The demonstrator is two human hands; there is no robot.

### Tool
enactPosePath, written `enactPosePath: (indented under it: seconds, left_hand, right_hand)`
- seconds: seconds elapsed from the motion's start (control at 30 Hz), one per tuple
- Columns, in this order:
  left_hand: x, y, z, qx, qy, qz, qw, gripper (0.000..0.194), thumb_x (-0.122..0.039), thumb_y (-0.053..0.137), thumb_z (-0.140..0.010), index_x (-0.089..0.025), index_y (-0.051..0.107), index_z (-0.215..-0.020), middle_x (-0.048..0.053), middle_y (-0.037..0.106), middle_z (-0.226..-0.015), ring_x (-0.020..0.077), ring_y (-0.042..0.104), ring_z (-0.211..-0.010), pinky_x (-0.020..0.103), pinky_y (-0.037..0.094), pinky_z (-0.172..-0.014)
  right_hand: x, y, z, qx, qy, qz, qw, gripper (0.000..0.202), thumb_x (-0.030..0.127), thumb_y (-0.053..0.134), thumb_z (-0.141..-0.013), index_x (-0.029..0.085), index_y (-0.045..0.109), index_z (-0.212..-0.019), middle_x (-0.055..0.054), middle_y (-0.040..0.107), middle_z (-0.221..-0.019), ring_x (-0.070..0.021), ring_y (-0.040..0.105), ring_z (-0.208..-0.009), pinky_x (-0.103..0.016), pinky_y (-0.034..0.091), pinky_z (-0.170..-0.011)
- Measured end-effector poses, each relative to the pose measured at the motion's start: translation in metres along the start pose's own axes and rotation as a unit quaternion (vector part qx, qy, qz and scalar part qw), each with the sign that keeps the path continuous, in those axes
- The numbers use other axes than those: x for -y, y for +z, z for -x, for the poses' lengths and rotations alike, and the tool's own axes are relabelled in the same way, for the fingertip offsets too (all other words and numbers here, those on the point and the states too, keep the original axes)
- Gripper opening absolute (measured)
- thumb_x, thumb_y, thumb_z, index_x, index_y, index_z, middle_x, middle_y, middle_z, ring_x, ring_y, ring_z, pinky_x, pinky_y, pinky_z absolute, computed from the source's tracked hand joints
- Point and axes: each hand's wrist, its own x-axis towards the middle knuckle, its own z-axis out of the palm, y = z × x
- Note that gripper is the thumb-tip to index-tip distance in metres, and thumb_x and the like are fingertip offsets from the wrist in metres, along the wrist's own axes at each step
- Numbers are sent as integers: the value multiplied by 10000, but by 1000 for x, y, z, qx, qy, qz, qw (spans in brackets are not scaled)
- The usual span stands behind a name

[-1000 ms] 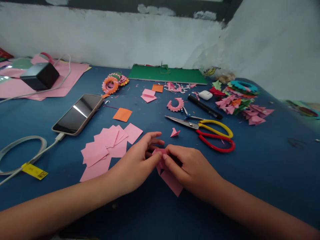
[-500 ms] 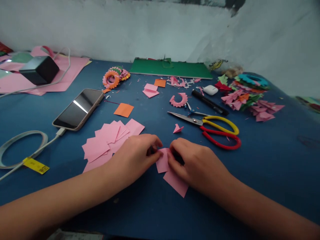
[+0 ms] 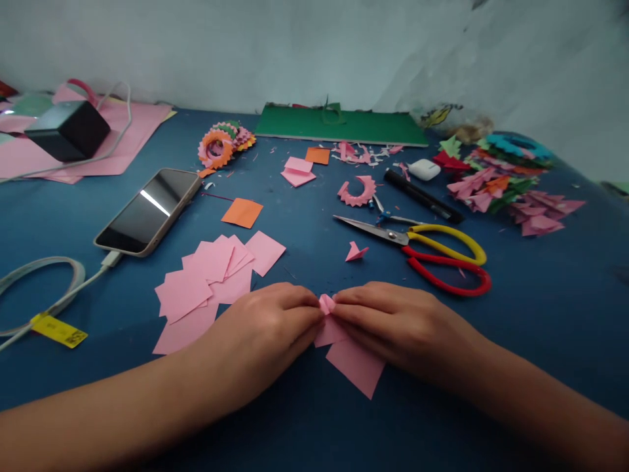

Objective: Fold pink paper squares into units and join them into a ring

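Observation:
Between my two hands a small pink paper point(image 3: 326, 304) is being pinched at its top corners, its upper part folded up into a point. My left hand point(image 3: 275, 331) closes on its left side, fingers pressed together. On its right side my right hand point(image 3: 400, 321) grips it the same way, fingers covering part of it. Beneath it lies a pink paper square point(image 3: 356, 367), partly under the right hand. A fanned pile of pink paper squares point(image 3: 189, 292) spreads beyond my left wrist. Just past the fingers sits a small folded pink piece point(image 3: 356, 252).
Scissors point(image 3: 432, 252) with yellow and red handles lie to the right, near a black marker point(image 3: 422, 196). A phone point(image 3: 150, 213) with a cable is at left. Folded paper pieces point(image 3: 506, 180) heap at back right; a green board point(image 3: 344, 124) rests by the wall.
The pink paper was flatter and now has its top edge folded up between my fingers. Both hands have closed in flatter around it. The view has shifted slightly.

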Motion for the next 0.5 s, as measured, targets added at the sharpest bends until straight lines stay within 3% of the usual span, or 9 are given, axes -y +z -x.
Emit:
enactPosePath:
  seconds: [0.2,0.5]
  left_hand:
    - [-2,-3,-2,27,25,-7,999,175,-164,487,-910,-119,638,-986,63,639,-990,160,590,-871,275,510,-769]
    - [2,-8,-3,84,46,-23,995,171,-139,490,-902,-127,625,-1006,69,635,-1000,182,590,-869,300,505,-722]
  right_hand:
    - [-10,2,3,5,-52,-44,998,159,91,531,-872,77,613,-1008,-98,684,-961,-171,615,-853,-289,539,-747]
    - [-14,1,2,8,-75,-66,995,163,87,542,-865,69,603,-1015,-93,689,-973,-182,609,-866,-306,541,-740]
